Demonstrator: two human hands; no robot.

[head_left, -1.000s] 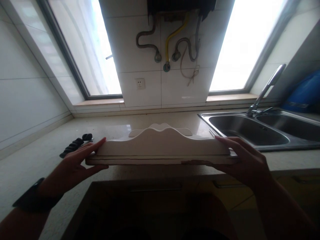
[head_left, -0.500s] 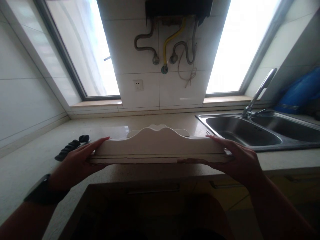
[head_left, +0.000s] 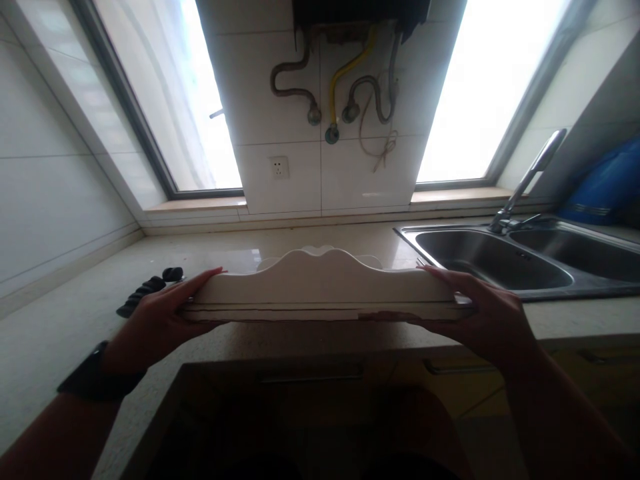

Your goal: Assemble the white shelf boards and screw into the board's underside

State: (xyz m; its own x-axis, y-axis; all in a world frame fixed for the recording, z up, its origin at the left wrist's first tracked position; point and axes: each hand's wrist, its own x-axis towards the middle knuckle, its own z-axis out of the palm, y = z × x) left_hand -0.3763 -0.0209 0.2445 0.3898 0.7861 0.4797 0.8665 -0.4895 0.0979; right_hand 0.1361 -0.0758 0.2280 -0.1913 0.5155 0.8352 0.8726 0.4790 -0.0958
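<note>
A stack of white panels (head_left: 320, 283) spans the space in front of me, its far edge cut in a wavy, raised curve. Thin dark seams run along its near side. My left hand (head_left: 173, 310) is closed round its left end, thumb below and fingers over the top. At the opposite end my right hand (head_left: 475, 310) grips it in the same way, with fingers reaching underneath. Just behind my left hand, a black ridged object (head_left: 140, 297) lies on the countertop, with a smaller black knob-like piece (head_left: 173, 274) beside it. What these black pieces are I cannot tell.
The pale stone countertop (head_left: 210, 243) runs to the tiled wall. A double steel sink (head_left: 400, 233) with a tall faucet (head_left: 530, 177) stands right, near a blue object (head_left: 607, 183). Hoses (head_left: 293, 83) and a wall socket (head_left: 279, 167) are behind. Drawers (head_left: 460, 380) sit below.
The view has shifted slightly, so the sink and wall sit a little further right. Both hands keep their hold on the white panels, which look almost unmoved.
</note>
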